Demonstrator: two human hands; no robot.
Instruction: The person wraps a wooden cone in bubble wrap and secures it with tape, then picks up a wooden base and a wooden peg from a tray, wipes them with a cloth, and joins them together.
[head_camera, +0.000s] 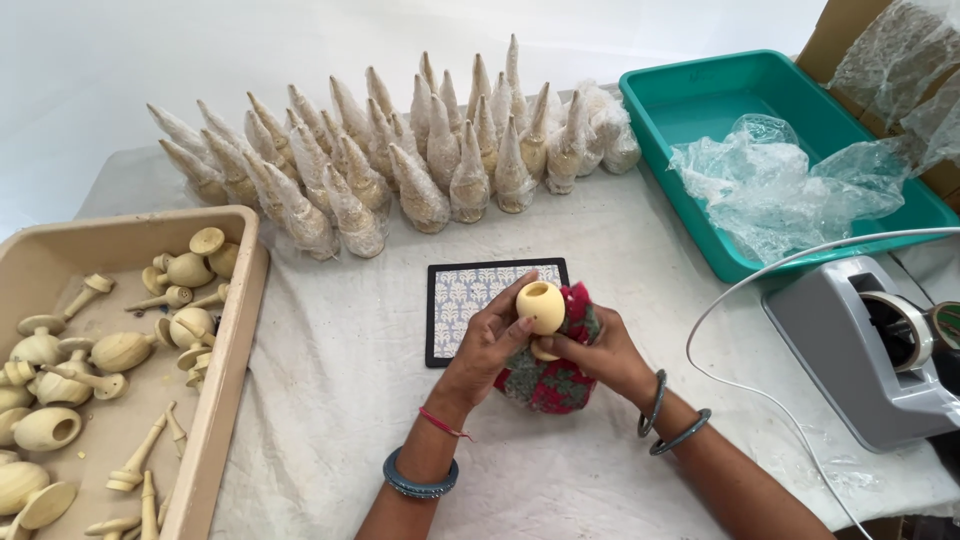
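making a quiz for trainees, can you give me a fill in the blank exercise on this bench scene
1. Both hands hold a round wooden piece against a red patterned ____.
2. The loose wooden parts lie in a ____ tray.
3. The crumpled clear plastic sits in a ____ bin.
4. The wrapped cones stand ____ the patterned card.

Missing words: cloth; beige; green; behind

Bare forearms, left wrist — blue bangle, thin red thread, right wrist — two grey-blue bangles
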